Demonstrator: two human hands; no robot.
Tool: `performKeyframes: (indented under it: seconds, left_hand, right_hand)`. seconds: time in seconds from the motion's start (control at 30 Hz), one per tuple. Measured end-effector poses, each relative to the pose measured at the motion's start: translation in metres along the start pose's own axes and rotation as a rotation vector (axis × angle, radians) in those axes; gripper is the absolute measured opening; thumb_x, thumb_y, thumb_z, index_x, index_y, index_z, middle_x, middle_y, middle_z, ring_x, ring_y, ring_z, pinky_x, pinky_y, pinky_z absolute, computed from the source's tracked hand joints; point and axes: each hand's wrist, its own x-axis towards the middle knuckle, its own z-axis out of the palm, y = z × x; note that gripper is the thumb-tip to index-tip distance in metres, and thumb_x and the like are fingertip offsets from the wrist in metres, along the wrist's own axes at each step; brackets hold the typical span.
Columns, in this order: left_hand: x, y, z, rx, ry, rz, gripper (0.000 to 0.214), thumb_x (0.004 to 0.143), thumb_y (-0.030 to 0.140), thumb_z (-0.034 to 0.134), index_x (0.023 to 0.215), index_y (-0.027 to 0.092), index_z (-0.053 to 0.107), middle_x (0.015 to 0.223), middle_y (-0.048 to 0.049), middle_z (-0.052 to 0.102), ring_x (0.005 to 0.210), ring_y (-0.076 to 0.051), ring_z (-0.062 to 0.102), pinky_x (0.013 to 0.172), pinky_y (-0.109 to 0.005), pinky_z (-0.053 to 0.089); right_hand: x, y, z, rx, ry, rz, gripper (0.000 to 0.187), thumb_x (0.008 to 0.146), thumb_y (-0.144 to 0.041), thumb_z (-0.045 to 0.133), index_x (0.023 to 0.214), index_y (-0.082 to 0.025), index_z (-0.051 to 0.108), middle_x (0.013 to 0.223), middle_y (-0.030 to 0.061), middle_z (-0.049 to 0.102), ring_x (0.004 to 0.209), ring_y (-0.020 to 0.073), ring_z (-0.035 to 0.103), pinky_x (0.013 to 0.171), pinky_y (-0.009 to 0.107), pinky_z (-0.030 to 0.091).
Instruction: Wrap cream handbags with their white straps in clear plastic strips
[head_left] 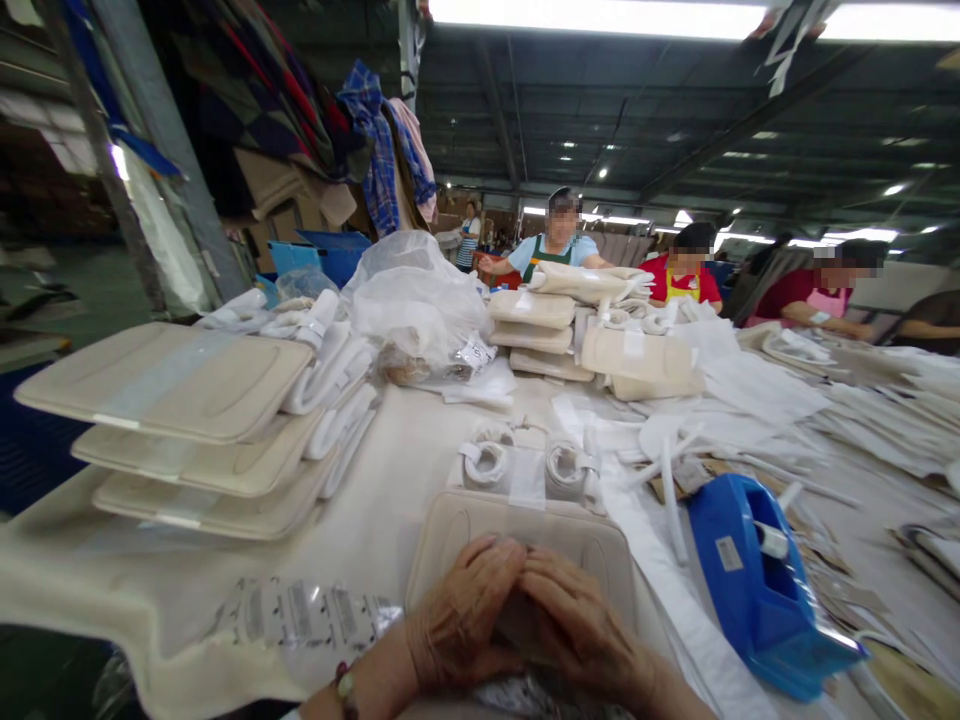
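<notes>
My left hand (465, 610) and my right hand (581, 610) lie on a beige padded panel (465, 520) in front of me, their fingertips meeting near its middle. Fingers of both hands stretch forward, thumbs apart from them, and the panel's near part is hidden below. A strip of clear tape (528, 482) runs over the panel's far edge. Just beyond it sit two rolled white pieces (487, 460), side by side. Some clear plastic (517, 692) shows under my wrists.
Taped beige panels (172, 385) are stacked at left, more panels (532, 325) farther back. A blue tape dispenser (739, 590) stands at right, near white strips (667, 490). A printed plastic bag (307, 612) lies at front left. Co-workers (559, 245) are across the table.
</notes>
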Motion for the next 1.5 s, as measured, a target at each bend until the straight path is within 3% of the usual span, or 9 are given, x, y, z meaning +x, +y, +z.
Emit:
performKeyframes:
  seconds: [0.17, 0.33, 0.5, 0.73, 0.8, 0.93, 1.03, 1.23, 1.5]
  left_hand:
    - [0.000, 0.001, -0.002, 0.024, -0.006, -0.033, 0.107, 0.072, 0.043, 0.070, 0.145, 0.006, 0.002, 0.133, -0.0276, 0.048, 0.129, -0.036, 0.042, 0.101, -0.053, 0.044]
    - [0.001, 0.000, 0.000, -0.032, -0.018, -0.067, 0.115, 0.066, 0.043, 0.076, 0.145, 0.007, 0.001, 0.137, -0.0292, 0.043, 0.131, -0.038, 0.038, 0.100, -0.054, 0.044]
    - [0.003, 0.001, -0.002, -0.054, -0.027, -0.085, 0.125, 0.057, 0.037, 0.084, 0.145, 0.008, -0.001, 0.138, -0.0298, 0.041, 0.132, -0.038, 0.038, 0.102, -0.053, 0.044]
    - [0.013, -0.002, -0.010, -0.108, -0.140, -0.155, 0.135, 0.051, 0.044, 0.085, 0.146, 0.009, -0.005, 0.144, -0.0291, 0.033, 0.134, -0.039, 0.034, 0.104, -0.054, 0.041]
    - [0.019, -0.007, -0.018, -0.148, -0.163, -0.157, 0.122, 0.059, 0.046, 0.081, 0.145, 0.007, 0.005, 0.143, -0.0278, 0.037, 0.133, -0.036, 0.037, 0.104, -0.050, 0.042]
    - [0.028, -0.023, -0.031, -0.036, -0.163, -0.196, 0.046, 0.086, 0.014, 0.047, 0.132, 0.010, 0.042, 0.129, -0.0170, 0.056, 0.122, -0.025, 0.050, 0.103, -0.045, 0.044]
    - [0.028, -0.033, -0.030, 0.106, -0.181, -0.177, 0.039, 0.083, 0.003, 0.042, 0.120, 0.011, 0.054, 0.124, -0.0135, 0.061, 0.117, -0.026, 0.053, 0.099, -0.048, 0.045]
    - [0.026, -0.039, -0.026, 0.116, -0.158, -0.153, 0.036, 0.083, 0.005, 0.046, 0.117, 0.012, 0.056, 0.122, -0.0110, 0.063, 0.115, -0.024, 0.054, 0.096, -0.043, 0.047]
    - [0.027, -0.039, -0.027, 0.099, -0.155, -0.157, 0.033, 0.084, 0.006, 0.047, 0.115, 0.012, 0.057, 0.122, -0.0119, 0.063, 0.114, -0.024, 0.055, 0.096, -0.043, 0.048]
  right_hand:
    - [-0.013, 0.020, 0.002, -0.303, 0.075, 0.263, 0.053, 0.079, -0.007, 0.041, 0.130, -0.019, 0.049, 0.131, 0.0118, 0.056, 0.129, 0.0272, 0.044, 0.110, 0.060, 0.026]
    - [-0.003, 0.028, 0.017, -0.347, 0.045, 0.490, 0.041, 0.081, -0.014, 0.052, 0.119, -0.027, 0.062, 0.135, 0.0101, 0.053, 0.130, 0.0325, 0.042, 0.106, 0.068, 0.024]
    - [-0.002, 0.022, 0.021, -0.382, 0.069, 0.444, 0.026, 0.087, -0.027, 0.056, 0.110, -0.027, 0.067, 0.135, 0.0120, 0.054, 0.129, 0.0338, 0.043, 0.105, 0.070, 0.022]
    - [-0.014, 0.017, 0.027, -0.432, -0.075, 0.273, 0.048, 0.090, -0.025, 0.049, 0.137, -0.015, 0.045, 0.141, 0.0164, 0.045, 0.135, 0.0320, 0.035, 0.105, 0.059, 0.036]
    - [-0.016, 0.019, 0.030, -0.451, -0.075, 0.259, 0.050, 0.090, -0.026, 0.048, 0.138, -0.014, 0.043, 0.141, 0.0164, 0.045, 0.136, 0.0310, 0.034, 0.106, 0.056, 0.038]
    - [-0.018, 0.023, 0.032, -0.422, -0.053, 0.267, 0.041, 0.090, -0.020, 0.043, 0.130, -0.015, 0.052, 0.140, 0.0158, 0.047, 0.135, 0.0289, 0.035, 0.107, 0.054, 0.037]
    - [-0.018, 0.025, 0.026, -0.303, -0.108, 0.315, 0.047, 0.084, -0.013, 0.042, 0.129, -0.017, 0.054, 0.140, 0.0123, 0.048, 0.136, 0.0279, 0.034, 0.109, 0.055, 0.034]
    - [-0.013, 0.032, 0.004, 0.020, -0.232, 0.421, 0.078, 0.060, -0.003, 0.040, 0.136, -0.021, 0.046, 0.144, 0.0055, 0.043, 0.139, 0.0250, 0.029, 0.112, 0.056, 0.027]
    - [-0.012, 0.034, 0.024, -0.138, -0.009, 0.452, 0.054, 0.073, -0.004, 0.046, 0.119, -0.023, 0.063, 0.127, 0.0090, 0.060, 0.124, 0.0270, 0.049, 0.102, 0.055, 0.042]
